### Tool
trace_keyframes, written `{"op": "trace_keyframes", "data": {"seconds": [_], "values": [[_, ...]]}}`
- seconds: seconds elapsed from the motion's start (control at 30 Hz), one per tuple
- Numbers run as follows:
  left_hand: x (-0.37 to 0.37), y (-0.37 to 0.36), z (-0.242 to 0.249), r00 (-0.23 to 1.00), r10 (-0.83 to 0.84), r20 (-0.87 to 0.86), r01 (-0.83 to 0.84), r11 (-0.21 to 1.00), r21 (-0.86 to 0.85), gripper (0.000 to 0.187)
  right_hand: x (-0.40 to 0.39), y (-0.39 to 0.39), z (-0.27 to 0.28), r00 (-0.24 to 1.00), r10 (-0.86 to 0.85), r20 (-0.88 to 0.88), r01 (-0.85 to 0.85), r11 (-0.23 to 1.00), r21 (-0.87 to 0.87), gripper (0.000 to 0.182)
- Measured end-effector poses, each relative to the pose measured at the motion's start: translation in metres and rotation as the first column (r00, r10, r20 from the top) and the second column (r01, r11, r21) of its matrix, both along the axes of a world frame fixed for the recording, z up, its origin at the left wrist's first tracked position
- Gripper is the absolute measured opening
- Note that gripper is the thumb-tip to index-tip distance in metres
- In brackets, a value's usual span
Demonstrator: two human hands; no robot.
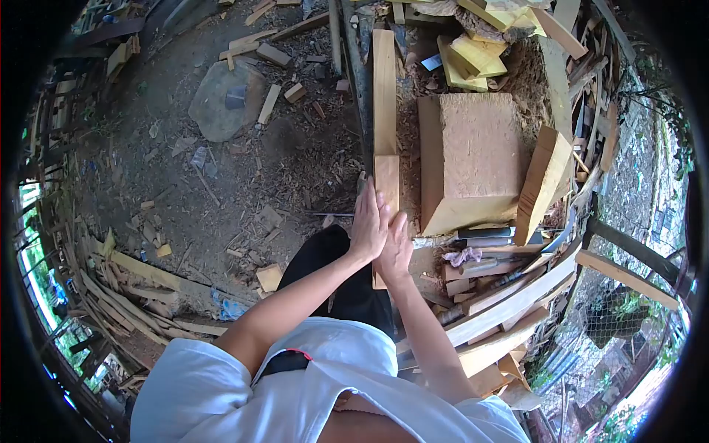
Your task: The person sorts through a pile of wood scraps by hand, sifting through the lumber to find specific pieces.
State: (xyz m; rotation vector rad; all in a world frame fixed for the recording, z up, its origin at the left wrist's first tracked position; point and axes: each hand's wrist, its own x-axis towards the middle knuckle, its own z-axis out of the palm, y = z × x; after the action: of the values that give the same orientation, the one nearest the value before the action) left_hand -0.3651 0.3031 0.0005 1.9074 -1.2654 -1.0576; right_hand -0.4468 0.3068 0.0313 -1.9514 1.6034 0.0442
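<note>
A long, narrow wooden board (384, 88) runs away from my body, and a shorter wooden block (387, 171) lies lengthwise over its nearer part. My left hand (368, 227) presses along the block's left side, its fingers pointing forward and close together. Just behind and to the right, my right hand (396, 249) grips the block's near part. Both hands touch each other around the wood. The undersides of the fingers are hidden.
A big squared timber block (480, 144) stands right of the board, with a tilted wood piece (543, 183) beside it. Yellowish offcuts (473, 59) are heaped behind. Tools and a pinkish cloth (463, 256) lie nearer me. Wood scraps and a flat stone (214, 118) cover the ground leftward.
</note>
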Motion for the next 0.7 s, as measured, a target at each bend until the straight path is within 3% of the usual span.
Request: {"op": "trace_keyframes", "data": {"seconds": [0.23,0.3,0.33,0.4,0.47,0.53,0.6,0.63,0.7], "values": [[0.033,-0.106,-0.016,0.992,0.081,0.1,-0.067,0.987,-0.144,0.059,0.042,-0.094,-0.008,0.999,-0.033,-0.01,0.031,0.987,-0.157,0.048],[0.046,-0.142,-0.018,0.985,0.071,0.158,-0.038,0.978,-0.204,0.056,0.051,-0.124,-0.024,0.984,-0.109,0.143,0.135,0.973,-0.188,0.046],[0.053,-0.161,-0.02,0.983,0.063,0.174,-0.024,0.976,-0.216,0.056,0.056,-0.143,-0.024,0.986,-0.098,0.135,0.119,0.981,-0.156,0.046],[0.066,-0.204,-0.037,0.942,0.074,0.326,0.005,0.972,-0.235,0.055,0.068,-0.182,-0.024,0.984,-0.097,0.151,0.122,0.979,-0.161,0.046],[0.082,-0.249,-0.043,0.946,0.041,0.321,-0.012,0.996,-0.093,0.057,0.08,-0.216,-0.029,0.981,-0.108,0.16,0.141,0.967,-0.213,0.048],[0.086,-0.268,-0.031,0.942,0.051,0.33,-0.033,0.998,-0.06,0.056,0.085,-0.236,-0.023,0.983,-0.113,0.147,0.145,0.961,-0.235,0.05],[0.084,-0.262,-0.018,0.939,0.04,0.342,-0.028,0.999,-0.041,0.056,0.086,-0.243,-0.012,0.998,-0.063,-0.002,0.062,0.988,-0.143,0.054],[0.081,-0.252,-0.018,0.972,0.054,0.227,-0.051,0.999,-0.02,0.055,0.083,-0.236,-0.017,0.998,-0.06,0.001,0.06,0.988,-0.144,0.054],[0.073,-0.228,-0.018,0.992,0.092,0.089,-0.09,0.996,-0.028,0.054,0.074,-0.214,-0.028,0.998,0.056,0.018,-0.046,0.941,-0.335,0.064]]}}
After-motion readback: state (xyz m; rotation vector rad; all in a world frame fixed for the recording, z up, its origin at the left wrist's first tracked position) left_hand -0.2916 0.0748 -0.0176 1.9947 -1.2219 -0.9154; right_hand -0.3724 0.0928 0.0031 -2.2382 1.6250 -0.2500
